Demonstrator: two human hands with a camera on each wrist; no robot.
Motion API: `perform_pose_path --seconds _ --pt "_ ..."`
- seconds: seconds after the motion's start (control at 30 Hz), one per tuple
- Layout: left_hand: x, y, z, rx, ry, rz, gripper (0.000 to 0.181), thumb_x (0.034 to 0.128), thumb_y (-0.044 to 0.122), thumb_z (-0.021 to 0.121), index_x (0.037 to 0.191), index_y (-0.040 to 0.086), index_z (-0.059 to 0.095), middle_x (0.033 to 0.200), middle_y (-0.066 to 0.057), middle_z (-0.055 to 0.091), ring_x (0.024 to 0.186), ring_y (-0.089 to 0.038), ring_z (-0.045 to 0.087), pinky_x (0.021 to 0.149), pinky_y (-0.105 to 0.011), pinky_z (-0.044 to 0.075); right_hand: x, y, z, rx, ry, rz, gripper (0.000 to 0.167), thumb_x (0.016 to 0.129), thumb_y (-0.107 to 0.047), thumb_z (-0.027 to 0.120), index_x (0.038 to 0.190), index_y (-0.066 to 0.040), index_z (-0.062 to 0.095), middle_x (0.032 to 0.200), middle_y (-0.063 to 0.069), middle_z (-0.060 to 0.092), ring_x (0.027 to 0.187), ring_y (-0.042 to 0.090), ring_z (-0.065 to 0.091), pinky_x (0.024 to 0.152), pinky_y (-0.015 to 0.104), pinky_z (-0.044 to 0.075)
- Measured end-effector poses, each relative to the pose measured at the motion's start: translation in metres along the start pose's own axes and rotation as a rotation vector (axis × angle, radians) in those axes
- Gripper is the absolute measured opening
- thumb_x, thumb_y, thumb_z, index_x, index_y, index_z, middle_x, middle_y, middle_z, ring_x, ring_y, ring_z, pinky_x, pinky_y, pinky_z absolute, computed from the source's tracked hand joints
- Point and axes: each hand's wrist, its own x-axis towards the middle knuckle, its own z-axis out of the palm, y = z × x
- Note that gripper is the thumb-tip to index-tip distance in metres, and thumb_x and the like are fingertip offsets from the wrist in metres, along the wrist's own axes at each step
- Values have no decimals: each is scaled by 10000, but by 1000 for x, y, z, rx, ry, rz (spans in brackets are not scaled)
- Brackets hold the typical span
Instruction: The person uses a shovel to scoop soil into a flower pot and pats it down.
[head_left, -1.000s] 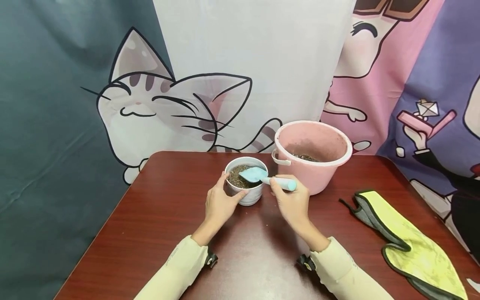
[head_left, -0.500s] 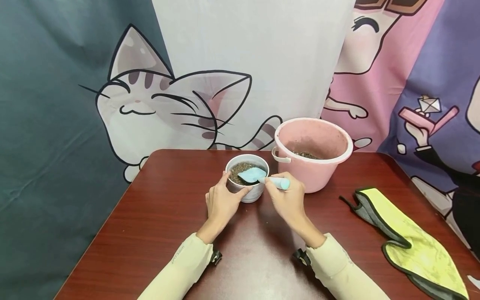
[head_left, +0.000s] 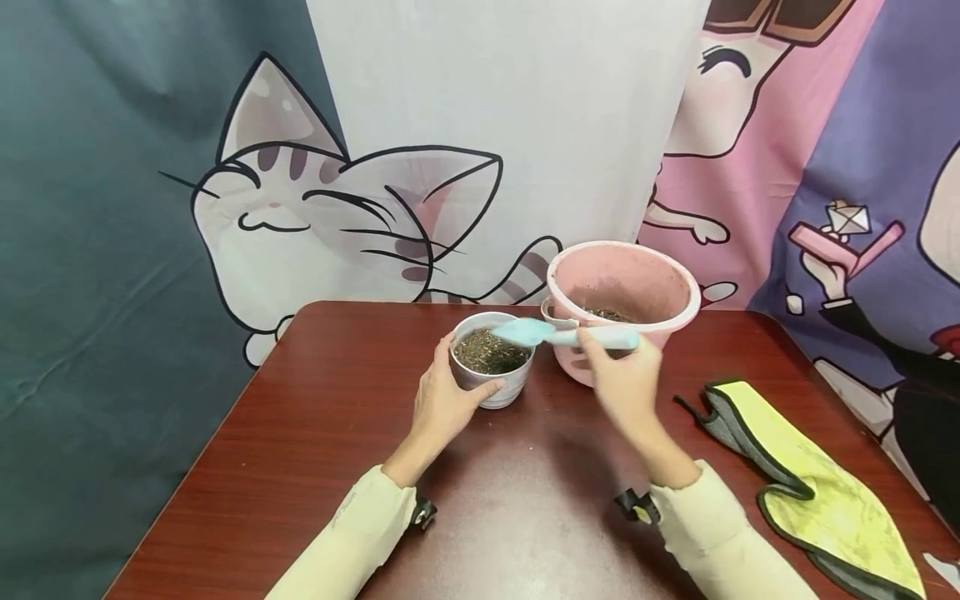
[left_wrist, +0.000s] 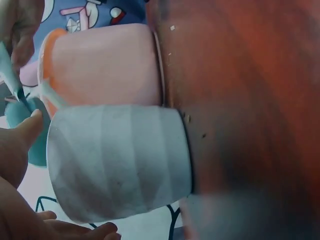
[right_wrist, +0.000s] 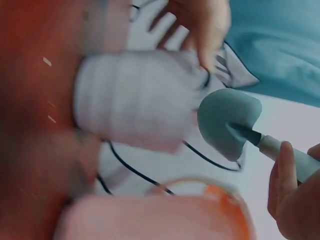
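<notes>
A white ribbed pot [head_left: 504,387] filled with dark soil [head_left: 487,350] stands upright on the table. My left hand [head_left: 444,402] grips its near left side, thumb at the front and fingers around the rim. In my right hand [head_left: 628,383] I hold a light blue hand trowel [head_left: 527,332] by its handle. The trowel's blade hovers over the pot's right rim, clear of the soil, as the right wrist view confirms with the blade [right_wrist: 227,120] above the pot. Behind my right hand stands a pink bucket [head_left: 622,287] with some soil inside.
A yellow-green and grey glove [head_left: 825,492] lies at the right of the reddish-brown table [head_left: 322,417]. Soil crumbs [left_wrist: 187,118] are scattered beside the pot. A printed cartoon curtain [head_left: 420,100] hangs behind the table's back edge.
My right hand has lifted the trowel off the soil and moved right, toward the bucket. My left hand stays on the pot.
</notes>
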Motion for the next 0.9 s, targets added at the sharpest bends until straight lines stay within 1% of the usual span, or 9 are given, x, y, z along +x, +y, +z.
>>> perform_pose_path --seconds 0.07,0.17,0.23,0.43,0.5,0.57,0.63,0.77,0.9 --pt "2 0 -2 -17 -17 -3 1003 700 527 861 1499 171 372 1350 -122 598 1185 -331 596 901 -527 479 13 -8 -10 43 39 8 132 881 28 693 972 125 693 750 40 726 590 189 710 561 312 567" --pt "4 -2 -3 -36 -42 -5 992 711 508 863 1502 171 366 1362 -117 589 1204 -329 584 916 -528 471 36 -19 -25 116 106 37 86 870 29 695 948 62 707 756 69 717 582 171 705 553 308 564" --pt "4 -5 -3 -44 -52 -7 993 711 510 863 1501 169 366 1375 -113 578 1225 -325 571 935 -524 462 52 -24 -35 139 142 56 60 865 21 700 924 32 705 750 84 711 573 156 701 540 296 561" --pt "4 -10 -2 -60 -59 5 997 720 530 849 1500 152 357 1428 -94 523 1296 -291 511 994 -516 432 89 -25 -63 192 218 121 59 846 27 719 880 37 673 743 91 708 598 166 714 540 286 560" --pt "5 -11 -2 -68 -63 6 1000 721 535 847 1503 154 353 1438 -86 508 1308 -283 496 1006 -516 423 98 -22 -71 154 213 165 51 844 18 719 861 14 671 732 65 701 601 142 713 550 266 557" --pt "6 -11 -2 -75 -66 9 997 723 534 845 1503 159 349 1440 -86 499 1313 -284 488 1010 -519 418 106 -18 -77 47 173 213 55 856 -16 722 850 -16 667 709 18 695 587 116 707 553 242 554" --pt "6 -11 -2 -80 -65 12 991 724 535 844 1499 162 352 1436 -89 499 1309 -287 488 1006 -524 418 112 -13 -79 -93 110 254 53 872 -55 716 862 -36 668 687 -42 686 583 79 699 564 215 549" --pt "6 -11 -2 -85 -62 22 992 724 531 846 1498 155 350 1434 -98 491 1309 -290 482 1017 -521 409 122 -4 -78 -319 -30 323 134 888 -108 708 939 -1 646 677 -118 650 604 18 681 612 190 549" --pt "4 -11 0 -85 -62 24 1008 721 531 849 1498 131 345 1443 -109 481 1322 -309 472 1031 -521 400 132 1 -73 -383 -119 409 163 871 -89 720 954 34 653 684 -94 634 630 32 686 656 211 559"
